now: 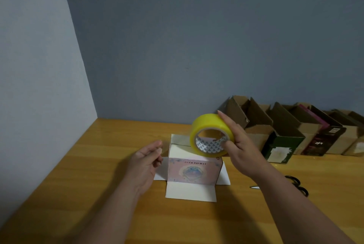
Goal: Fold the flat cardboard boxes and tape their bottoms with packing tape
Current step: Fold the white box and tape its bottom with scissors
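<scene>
Tape roll (211, 135) gripped in right hand (239, 145); left hand (146, 162) relaxed, empty. Light, flimsy box (194, 171): steady by side walls while taping.

bare table (98, 165) left, row of boxes (285, 131) along right wall

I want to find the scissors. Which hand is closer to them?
Right. The right hand, holding the tape roll, is up left of the scissors; the left hand is farther left, beyond the pink box.
</scene>
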